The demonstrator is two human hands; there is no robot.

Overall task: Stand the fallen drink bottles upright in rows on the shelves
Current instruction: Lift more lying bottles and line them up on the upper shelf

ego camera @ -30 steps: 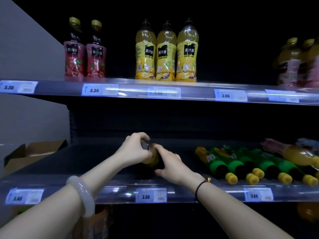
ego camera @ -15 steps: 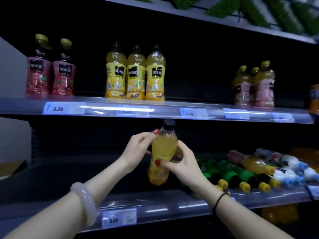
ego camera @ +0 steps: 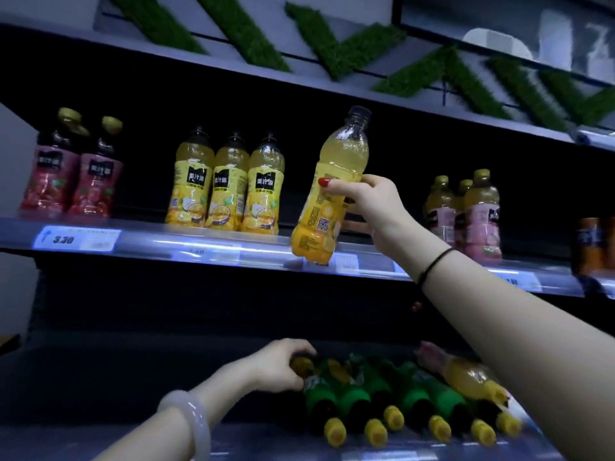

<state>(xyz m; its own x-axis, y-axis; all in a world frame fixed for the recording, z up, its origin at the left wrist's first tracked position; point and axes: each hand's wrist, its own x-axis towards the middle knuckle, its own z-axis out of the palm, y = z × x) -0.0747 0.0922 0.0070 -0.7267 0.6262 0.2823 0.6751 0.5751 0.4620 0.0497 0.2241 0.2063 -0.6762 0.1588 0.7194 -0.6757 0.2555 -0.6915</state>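
Note:
My right hand (ego camera: 369, 201) grips a yellow juice bottle (ego camera: 342, 154) by its middle. It is held nearly upright, tilted slightly right, its base just in front of the upper shelf edge (ego camera: 199, 244), to the right of three standing yellow bottles (ego camera: 229, 191). On the lower shelf (ego camera: 100, 377), my left hand (ego camera: 276, 364) has its fingers curled over the far end of the leftmost of several fallen green-label bottles (ego camera: 382, 394), which lie with yellow caps toward me. A fallen pink-label bottle (ego camera: 466, 377) lies at their right.
Two red-label bottles (ego camera: 70, 181) stand at the upper shelf's left, three pink-label bottles (ego camera: 466, 214) toward its right, and orange drinks (ego camera: 595, 247) at the far right. A gap on the shelf lies between the yellow and pink-label bottles. Green zigzag trim runs above.
My right hand has lifted the yellow bottle from the lower shelf up to the upper shelf. My left hand let go of it and dropped onto the fallen green-label bottles.

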